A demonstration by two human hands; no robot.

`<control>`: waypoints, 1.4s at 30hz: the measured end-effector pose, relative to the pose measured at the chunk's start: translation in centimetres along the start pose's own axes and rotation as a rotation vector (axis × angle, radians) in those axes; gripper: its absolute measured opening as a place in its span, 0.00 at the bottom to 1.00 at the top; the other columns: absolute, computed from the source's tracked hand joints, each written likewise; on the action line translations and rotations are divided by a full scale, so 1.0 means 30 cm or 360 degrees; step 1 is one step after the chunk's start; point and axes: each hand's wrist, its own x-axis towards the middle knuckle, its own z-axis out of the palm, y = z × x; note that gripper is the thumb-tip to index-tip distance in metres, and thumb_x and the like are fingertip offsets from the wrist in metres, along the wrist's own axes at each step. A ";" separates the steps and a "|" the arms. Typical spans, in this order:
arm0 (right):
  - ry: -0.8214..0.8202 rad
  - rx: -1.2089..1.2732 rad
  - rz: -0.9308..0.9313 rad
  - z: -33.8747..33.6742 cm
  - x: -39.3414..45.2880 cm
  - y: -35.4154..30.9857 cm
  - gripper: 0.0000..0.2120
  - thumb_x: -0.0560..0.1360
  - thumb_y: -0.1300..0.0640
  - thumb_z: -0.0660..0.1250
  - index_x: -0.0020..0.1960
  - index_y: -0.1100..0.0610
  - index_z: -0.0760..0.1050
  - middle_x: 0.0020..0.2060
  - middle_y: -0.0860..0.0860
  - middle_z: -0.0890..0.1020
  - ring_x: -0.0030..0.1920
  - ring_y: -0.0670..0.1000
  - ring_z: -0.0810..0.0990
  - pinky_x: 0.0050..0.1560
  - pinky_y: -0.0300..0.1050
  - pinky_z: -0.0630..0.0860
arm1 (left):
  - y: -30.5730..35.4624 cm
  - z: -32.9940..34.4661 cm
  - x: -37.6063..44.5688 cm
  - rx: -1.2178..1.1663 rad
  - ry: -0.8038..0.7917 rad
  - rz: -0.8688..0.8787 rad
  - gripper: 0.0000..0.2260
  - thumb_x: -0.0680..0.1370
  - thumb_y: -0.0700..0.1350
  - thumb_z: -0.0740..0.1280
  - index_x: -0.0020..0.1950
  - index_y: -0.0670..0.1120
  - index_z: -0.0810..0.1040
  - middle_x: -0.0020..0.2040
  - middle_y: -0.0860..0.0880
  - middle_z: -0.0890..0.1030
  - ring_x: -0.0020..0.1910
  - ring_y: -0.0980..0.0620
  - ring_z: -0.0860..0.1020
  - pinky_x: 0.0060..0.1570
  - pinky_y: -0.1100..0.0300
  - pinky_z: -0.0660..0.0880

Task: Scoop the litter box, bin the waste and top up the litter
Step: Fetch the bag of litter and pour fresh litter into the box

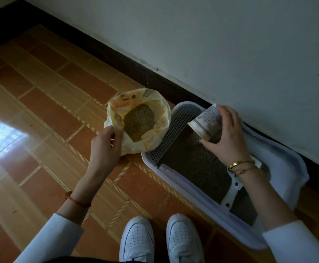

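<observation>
Litter-filled bag [155,112], litter box [280,147], tipped cup [205,123]

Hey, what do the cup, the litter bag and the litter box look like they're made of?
Cup: probably paper, matte, printed pattern. Litter bag: thin yellowish plastic film, crinkled, slightly see-through. Litter box: moulded white plastic, smooth rim, perforated grid inside.

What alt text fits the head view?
Right hand tips a patterned paper cup over the litter box by the wall, while the left hand pinches the rim of an open yellow litter bag on the tiled floor. White shoes below.
</observation>
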 end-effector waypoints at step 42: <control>-0.0840 -0.0988 -0.0791 0.507 0.332 -0.481 0.31 0.74 0.53 0.68 0.70 0.65 0.59 0.65 0.62 0.65 0.63 0.60 0.69 0.55 0.50 0.74 | -0.079 -0.033 0.013 -0.0032 -0.0033 -0.0028 0.13 0.81 0.47 0.60 0.37 0.48 0.72 0.34 0.56 0.73 0.33 0.57 0.73 0.34 0.70 0.67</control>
